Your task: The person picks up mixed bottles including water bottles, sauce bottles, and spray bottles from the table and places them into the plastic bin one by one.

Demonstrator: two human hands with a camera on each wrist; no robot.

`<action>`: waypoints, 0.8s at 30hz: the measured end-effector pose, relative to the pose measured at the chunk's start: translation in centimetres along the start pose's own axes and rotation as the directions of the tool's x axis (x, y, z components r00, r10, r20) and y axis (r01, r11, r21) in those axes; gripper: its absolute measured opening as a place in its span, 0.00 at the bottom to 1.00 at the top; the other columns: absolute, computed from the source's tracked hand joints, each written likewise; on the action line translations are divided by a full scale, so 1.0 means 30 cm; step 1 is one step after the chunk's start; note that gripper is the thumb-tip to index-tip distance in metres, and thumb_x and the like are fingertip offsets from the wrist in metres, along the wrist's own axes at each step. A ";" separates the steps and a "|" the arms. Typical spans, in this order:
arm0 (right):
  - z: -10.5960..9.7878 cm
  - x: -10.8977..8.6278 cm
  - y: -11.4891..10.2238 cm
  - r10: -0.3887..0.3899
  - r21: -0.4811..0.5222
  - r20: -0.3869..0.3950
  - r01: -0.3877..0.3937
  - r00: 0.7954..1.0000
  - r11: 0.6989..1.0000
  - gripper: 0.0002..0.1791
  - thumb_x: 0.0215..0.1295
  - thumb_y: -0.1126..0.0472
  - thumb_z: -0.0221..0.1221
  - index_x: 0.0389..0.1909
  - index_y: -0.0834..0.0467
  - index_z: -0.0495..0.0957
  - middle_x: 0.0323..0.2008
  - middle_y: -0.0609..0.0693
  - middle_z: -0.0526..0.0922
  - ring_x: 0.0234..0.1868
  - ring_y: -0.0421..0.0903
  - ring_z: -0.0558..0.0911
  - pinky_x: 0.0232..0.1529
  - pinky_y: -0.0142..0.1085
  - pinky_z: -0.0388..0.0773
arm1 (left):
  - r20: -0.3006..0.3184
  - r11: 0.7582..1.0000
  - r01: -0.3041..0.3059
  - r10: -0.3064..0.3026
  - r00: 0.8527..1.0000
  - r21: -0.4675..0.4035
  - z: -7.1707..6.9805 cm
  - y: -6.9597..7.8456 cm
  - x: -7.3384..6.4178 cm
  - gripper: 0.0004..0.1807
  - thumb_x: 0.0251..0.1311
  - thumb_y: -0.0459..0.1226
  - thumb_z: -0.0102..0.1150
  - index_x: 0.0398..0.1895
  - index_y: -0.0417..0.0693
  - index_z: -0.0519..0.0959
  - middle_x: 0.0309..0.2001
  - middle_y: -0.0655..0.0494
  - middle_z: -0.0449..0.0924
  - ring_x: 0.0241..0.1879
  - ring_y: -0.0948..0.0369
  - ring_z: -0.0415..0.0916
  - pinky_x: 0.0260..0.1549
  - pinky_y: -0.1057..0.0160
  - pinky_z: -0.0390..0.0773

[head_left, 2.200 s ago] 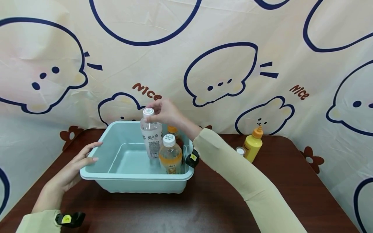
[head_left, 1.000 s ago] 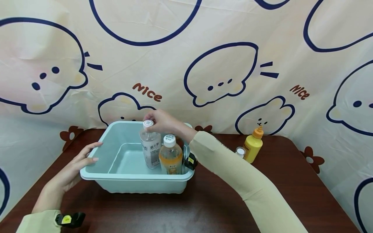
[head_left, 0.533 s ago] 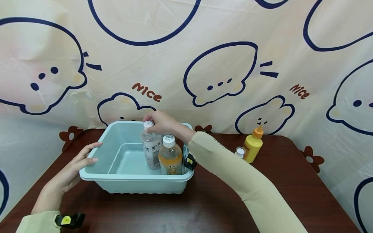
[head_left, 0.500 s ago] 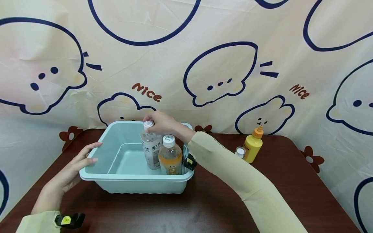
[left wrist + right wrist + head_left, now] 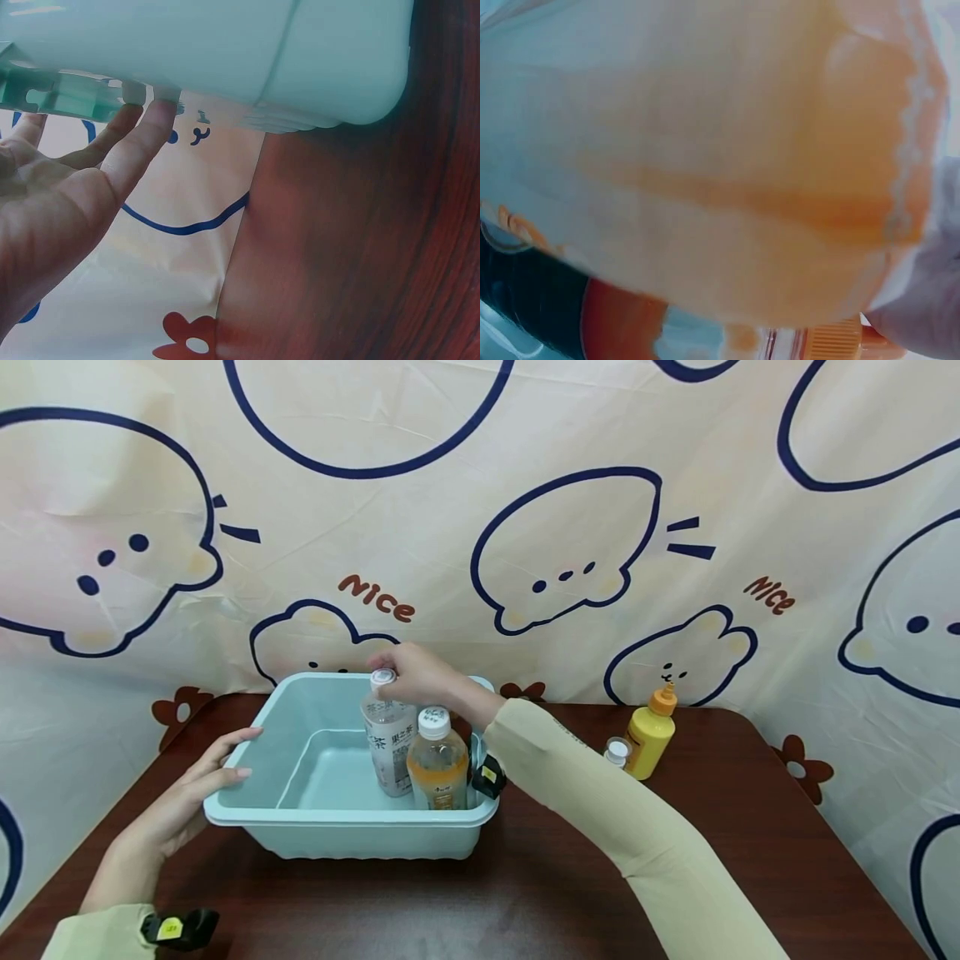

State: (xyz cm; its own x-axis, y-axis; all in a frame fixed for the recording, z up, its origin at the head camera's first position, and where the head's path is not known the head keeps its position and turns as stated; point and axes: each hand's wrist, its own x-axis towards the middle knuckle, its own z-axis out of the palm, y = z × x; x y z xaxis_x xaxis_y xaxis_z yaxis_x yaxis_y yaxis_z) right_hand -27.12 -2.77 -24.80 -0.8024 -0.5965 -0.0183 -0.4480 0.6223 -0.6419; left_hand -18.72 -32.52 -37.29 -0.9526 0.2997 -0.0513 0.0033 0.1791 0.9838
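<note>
My right hand [image 5: 420, 675] holds a clear drink bottle [image 5: 392, 747] by its neck, just under the white cap. The bottle stands inside a light-blue plastic basin [image 5: 352, 817], leaning slightly. Right beside it is a bottle of orange drink [image 5: 438, 772], also white-capped, which fills most of the right wrist view. Behind that, a dark-labelled bottle with an orange cap [image 5: 832, 341] shows at the bottom of the right wrist view; my forearm mostly hides it in the head view. My left hand [image 5: 176, 797] grips the basin's left rim, fingers [image 5: 146, 135] against its underside.
Right of the basin, a yellow squeeze bottle [image 5: 651, 735] with an orange nozzle stands on the dark wooden table [image 5: 562, 877]. A small white-capped container [image 5: 618, 752] is next to it, partly behind my sleeve. A cartoon-printed cloth [image 5: 420, 535] hangs behind the table.
My right hand has lowered the clear bottle into the basin, then stayed almost still over the last half second. The left hand has kept its place on the rim.
</note>
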 end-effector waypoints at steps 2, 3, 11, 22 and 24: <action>-0.003 -0.005 -0.001 0.001 0.023 0.004 -0.001 1.000 1.000 0.22 0.62 0.64 0.55 0.59 0.58 0.69 0.57 0.52 0.73 0.55 0.45 0.72 0.53 0.34 0.70 | -0.001 1.000 0.006 -0.006 1.000 -0.003 0.000 0.000 0.000 0.26 0.67 0.38 0.38 0.64 0.73 0.50 0.61 0.41 0.33 0.37 0.58 0.75 0.32 0.55 0.79; -0.005 -0.008 -0.002 0.001 0.038 0.007 -0.002 1.000 0.999 0.23 0.62 0.64 0.55 0.59 0.58 0.69 0.57 0.51 0.72 0.56 0.45 0.72 0.54 0.34 0.69 | -0.001 1.000 0.009 -0.009 1.000 -0.005 -0.001 0.000 -0.001 0.26 0.67 0.38 0.38 0.64 0.74 0.50 0.61 0.40 0.33 0.37 0.58 0.75 0.32 0.55 0.79; -0.026 -0.018 -0.011 0.010 0.132 0.020 -0.013 1.000 0.991 0.26 0.64 0.62 0.54 0.63 0.58 0.64 0.62 0.50 0.67 0.61 0.43 0.67 0.57 0.33 0.66 | 0.003 1.000 -0.003 0.003 1.000 -0.003 0.000 -0.004 0.000 0.26 0.67 0.38 0.38 0.64 0.73 0.50 0.61 0.41 0.34 0.37 0.58 0.75 0.32 0.55 0.79; -0.070 -0.032 -0.006 -0.009 0.232 -0.039 0.018 0.999 0.973 0.27 0.60 0.62 0.58 0.61 0.58 0.66 0.60 0.50 0.69 0.61 0.42 0.68 0.56 0.31 0.66 | 0.004 1.000 -0.011 0.011 1.000 0.008 0.000 -0.002 0.003 0.27 0.66 0.37 0.38 0.64 0.73 0.50 0.60 0.45 0.36 0.38 0.58 0.75 0.31 0.55 0.79; -0.078 -0.037 -0.006 -0.014 0.257 -0.047 0.026 0.999 0.966 0.26 0.61 0.62 0.58 0.61 0.59 0.66 0.60 0.50 0.70 0.60 0.43 0.69 0.56 0.31 0.66 | 0.005 1.000 -0.006 0.006 1.000 0.006 -0.002 -0.002 0.003 0.27 0.67 0.38 0.38 0.64 0.73 0.50 0.60 0.44 0.35 0.38 0.58 0.75 0.32 0.55 0.79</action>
State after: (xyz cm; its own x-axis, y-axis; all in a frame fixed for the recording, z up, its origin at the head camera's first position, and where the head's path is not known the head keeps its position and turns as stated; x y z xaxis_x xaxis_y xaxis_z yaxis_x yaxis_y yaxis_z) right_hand -27.07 -1.04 -22.88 -0.8134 -0.5811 0.0268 -0.3523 0.4555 -0.8176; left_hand -18.82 -32.55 -37.33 -0.9510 0.3057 -0.0466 0.0106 0.1828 0.9831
